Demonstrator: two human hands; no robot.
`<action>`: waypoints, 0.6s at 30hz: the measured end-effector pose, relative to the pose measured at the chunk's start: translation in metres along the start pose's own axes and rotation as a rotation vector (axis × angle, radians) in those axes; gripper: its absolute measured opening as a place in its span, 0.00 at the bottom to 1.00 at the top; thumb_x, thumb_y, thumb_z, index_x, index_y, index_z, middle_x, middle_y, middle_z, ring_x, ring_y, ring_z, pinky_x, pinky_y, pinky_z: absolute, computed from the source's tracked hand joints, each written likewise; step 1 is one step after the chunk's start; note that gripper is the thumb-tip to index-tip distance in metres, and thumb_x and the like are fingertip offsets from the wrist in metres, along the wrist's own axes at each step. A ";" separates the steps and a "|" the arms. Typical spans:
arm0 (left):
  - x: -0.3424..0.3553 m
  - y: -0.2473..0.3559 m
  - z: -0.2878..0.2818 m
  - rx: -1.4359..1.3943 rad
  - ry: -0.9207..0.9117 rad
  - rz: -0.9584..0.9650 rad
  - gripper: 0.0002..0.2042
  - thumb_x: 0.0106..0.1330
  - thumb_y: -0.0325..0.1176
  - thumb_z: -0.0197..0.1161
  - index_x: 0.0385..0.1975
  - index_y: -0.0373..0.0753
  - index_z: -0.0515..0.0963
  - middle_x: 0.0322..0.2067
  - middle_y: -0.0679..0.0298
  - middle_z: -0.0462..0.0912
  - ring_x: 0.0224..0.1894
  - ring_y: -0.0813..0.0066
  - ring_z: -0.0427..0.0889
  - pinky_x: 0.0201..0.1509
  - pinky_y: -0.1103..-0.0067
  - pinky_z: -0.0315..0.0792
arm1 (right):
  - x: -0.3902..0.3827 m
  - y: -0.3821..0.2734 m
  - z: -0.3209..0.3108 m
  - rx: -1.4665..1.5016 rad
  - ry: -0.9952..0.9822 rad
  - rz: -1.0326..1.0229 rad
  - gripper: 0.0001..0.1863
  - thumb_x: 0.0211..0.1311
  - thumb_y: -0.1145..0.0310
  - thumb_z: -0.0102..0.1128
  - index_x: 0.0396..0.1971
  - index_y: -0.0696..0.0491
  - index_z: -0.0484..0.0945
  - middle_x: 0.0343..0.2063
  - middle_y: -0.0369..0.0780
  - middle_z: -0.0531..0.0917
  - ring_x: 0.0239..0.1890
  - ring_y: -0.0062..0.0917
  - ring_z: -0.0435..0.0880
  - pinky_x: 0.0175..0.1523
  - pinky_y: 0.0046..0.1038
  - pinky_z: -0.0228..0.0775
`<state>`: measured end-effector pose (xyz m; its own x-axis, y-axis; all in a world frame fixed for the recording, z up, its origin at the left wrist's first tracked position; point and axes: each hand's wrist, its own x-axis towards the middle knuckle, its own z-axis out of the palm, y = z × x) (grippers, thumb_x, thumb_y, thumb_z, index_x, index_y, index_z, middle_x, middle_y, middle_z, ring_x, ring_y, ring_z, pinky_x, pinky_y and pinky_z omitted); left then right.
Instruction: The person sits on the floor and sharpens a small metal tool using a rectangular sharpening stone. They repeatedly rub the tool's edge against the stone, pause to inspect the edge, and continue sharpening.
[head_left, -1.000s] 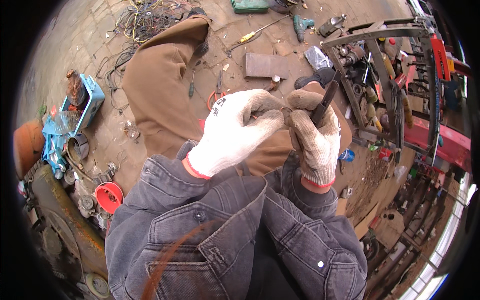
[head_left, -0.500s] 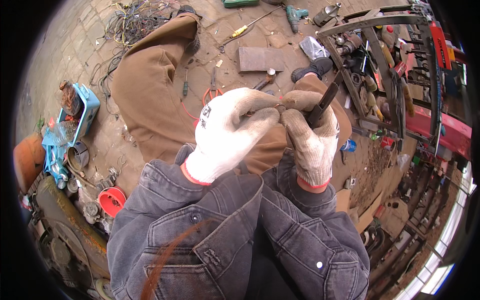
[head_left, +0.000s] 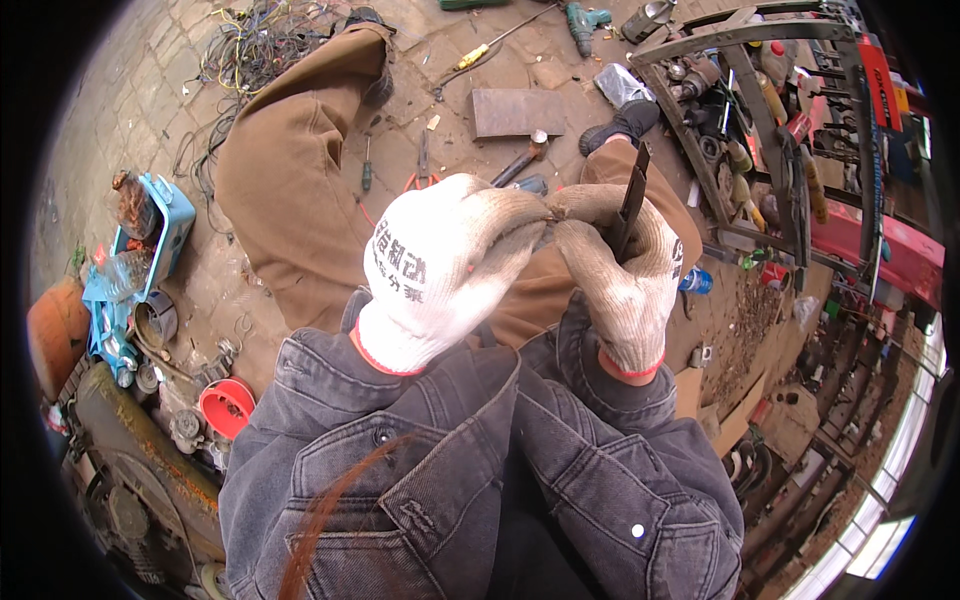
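Two hands in knitted white cotton gloves with red cuffs met in front of the person's body, above legs in brown cloth trousers (head_left: 295, 165). The left hand (head_left: 425, 262) had its thumb and forefinger pinched narrow around a small, thin, brownish piece (head_left: 553, 214), whose exact shape was too small to tell. The right hand (head_left: 625, 280) met it there with its own thumb and forefinger nearly closed, while a narrow, flat, dark blade-like tool (head_left: 631, 205) lay in that hand's grip, its tip slanting up toward the far side.

The brownish piece looked light and easily dropped — perhaps bendable, though its material could not be made out — so a fingertip pinch at its ends seemed the best hold. The dark tool looked stiff and slim; its near end, inside the glove, seemed the safer grip, since an edge might be sharp.

Farther off, beyond the hands, lay a dark-handled hammer (head_left: 520, 161) and a flat brownish rectangular plate (head_left: 517, 113). A round red plastic bowl (head_left: 227, 407) sat near, at left.
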<state>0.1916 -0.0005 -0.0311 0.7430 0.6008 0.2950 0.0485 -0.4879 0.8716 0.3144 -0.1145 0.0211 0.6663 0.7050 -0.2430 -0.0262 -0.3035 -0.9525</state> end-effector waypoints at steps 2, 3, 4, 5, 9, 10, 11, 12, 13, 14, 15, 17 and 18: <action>0.001 -0.003 0.000 0.017 0.038 0.076 0.10 0.56 0.27 0.71 0.38 0.41 0.84 0.31 0.58 0.84 0.31 0.59 0.84 0.34 0.71 0.76 | 0.000 0.001 -0.001 -0.029 0.011 0.010 0.09 0.58 0.79 0.63 0.39 0.61 0.83 0.34 0.37 0.87 0.38 0.18 0.84 0.47 0.23 0.76; 0.002 -0.004 0.000 0.017 0.058 0.113 0.10 0.57 0.28 0.72 0.39 0.42 0.83 0.31 0.59 0.84 0.30 0.59 0.84 0.33 0.71 0.76 | -0.001 0.000 -0.001 -0.034 0.011 0.019 0.09 0.58 0.79 0.63 0.39 0.61 0.83 0.33 0.37 0.87 0.38 0.18 0.84 0.47 0.23 0.76; 0.002 -0.005 -0.001 0.043 0.067 0.117 0.10 0.57 0.28 0.72 0.39 0.42 0.83 0.31 0.59 0.84 0.30 0.59 0.84 0.33 0.71 0.76 | -0.001 0.000 -0.001 -0.038 0.012 0.027 0.10 0.57 0.79 0.64 0.39 0.61 0.83 0.33 0.37 0.87 0.37 0.18 0.84 0.46 0.23 0.76; 0.002 -0.005 -0.002 0.059 0.080 0.120 0.10 0.57 0.28 0.72 0.39 0.42 0.83 0.31 0.60 0.84 0.30 0.59 0.84 0.33 0.71 0.76 | -0.002 0.000 0.000 -0.041 0.012 0.028 0.10 0.56 0.78 0.64 0.40 0.61 0.83 0.33 0.37 0.87 0.36 0.18 0.83 0.45 0.23 0.75; 0.001 -0.001 -0.007 0.063 0.070 0.094 0.10 0.55 0.28 0.73 0.37 0.41 0.83 0.31 0.59 0.84 0.30 0.59 0.84 0.34 0.71 0.77 | -0.003 -0.001 0.002 -0.042 0.000 0.026 0.11 0.55 0.78 0.65 0.40 0.60 0.84 0.33 0.36 0.87 0.34 0.17 0.82 0.42 0.20 0.73; 0.000 0.001 -0.008 0.015 0.056 0.051 0.10 0.54 0.26 0.72 0.37 0.40 0.84 0.31 0.59 0.84 0.31 0.60 0.84 0.36 0.71 0.77 | -0.003 0.000 0.002 -0.039 -0.006 0.025 0.11 0.55 0.78 0.65 0.39 0.60 0.84 0.33 0.35 0.87 0.33 0.16 0.81 0.41 0.20 0.72; -0.002 0.003 -0.008 -0.034 0.042 0.008 0.11 0.53 0.25 0.72 0.37 0.38 0.85 0.32 0.58 0.85 0.32 0.60 0.84 0.37 0.71 0.77 | -0.003 0.002 0.001 -0.123 0.022 0.002 0.10 0.54 0.79 0.65 0.38 0.60 0.83 0.31 0.36 0.86 0.32 0.17 0.82 0.40 0.21 0.73; -0.003 0.004 -0.008 -0.087 0.035 -0.030 0.11 0.51 0.23 0.71 0.36 0.37 0.85 0.32 0.58 0.86 0.33 0.60 0.84 0.39 0.72 0.77 | -0.003 0.005 0.002 -0.207 0.051 -0.021 0.10 0.53 0.80 0.65 0.37 0.60 0.82 0.29 0.36 0.85 0.31 0.17 0.82 0.39 0.23 0.75; -0.002 0.005 -0.005 -0.113 0.015 -0.027 0.11 0.52 0.22 0.71 0.36 0.37 0.85 0.32 0.58 0.85 0.33 0.61 0.84 0.39 0.72 0.77 | -0.002 0.008 0.001 -0.286 0.068 -0.090 0.09 0.52 0.80 0.65 0.36 0.60 0.81 0.26 0.37 0.85 0.30 0.18 0.82 0.38 0.25 0.76; -0.003 0.005 -0.005 -0.145 0.002 -0.019 0.10 0.53 0.22 0.71 0.36 0.36 0.85 0.32 0.58 0.85 0.33 0.63 0.84 0.38 0.73 0.77 | -0.003 0.012 0.002 -0.326 0.097 -0.131 0.10 0.51 0.81 0.65 0.35 0.60 0.81 0.26 0.38 0.84 0.30 0.19 0.82 0.37 0.26 0.76; -0.003 0.005 -0.004 -0.174 -0.016 -0.021 0.10 0.53 0.21 0.71 0.36 0.36 0.85 0.33 0.58 0.85 0.33 0.64 0.84 0.38 0.73 0.77 | -0.002 0.018 0.005 -0.362 0.115 -0.221 0.10 0.50 0.81 0.65 0.35 0.59 0.81 0.25 0.39 0.84 0.29 0.21 0.82 0.36 0.26 0.75; -0.006 0.006 -0.003 -0.321 -0.029 -0.104 0.09 0.55 0.20 0.70 0.36 0.34 0.84 0.34 0.59 0.85 0.34 0.69 0.84 0.39 0.75 0.76 | -0.003 0.027 0.009 -0.384 0.165 -0.386 0.11 0.49 0.81 0.65 0.35 0.59 0.80 0.25 0.40 0.83 0.27 0.23 0.82 0.35 0.26 0.75; -0.007 0.006 -0.002 -0.391 -0.029 -0.134 0.08 0.56 0.20 0.70 0.36 0.34 0.83 0.35 0.59 0.85 0.34 0.71 0.83 0.39 0.76 0.76 | -0.002 0.031 0.011 -0.370 0.197 -0.463 0.11 0.48 0.81 0.65 0.35 0.59 0.80 0.25 0.41 0.83 0.27 0.24 0.82 0.34 0.26 0.75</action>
<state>0.1855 -0.0060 -0.0267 0.7658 0.6222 0.1626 -0.1070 -0.1260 0.9862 0.3034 -0.1183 -0.0100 0.6728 0.6958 0.2515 0.5341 -0.2215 -0.8159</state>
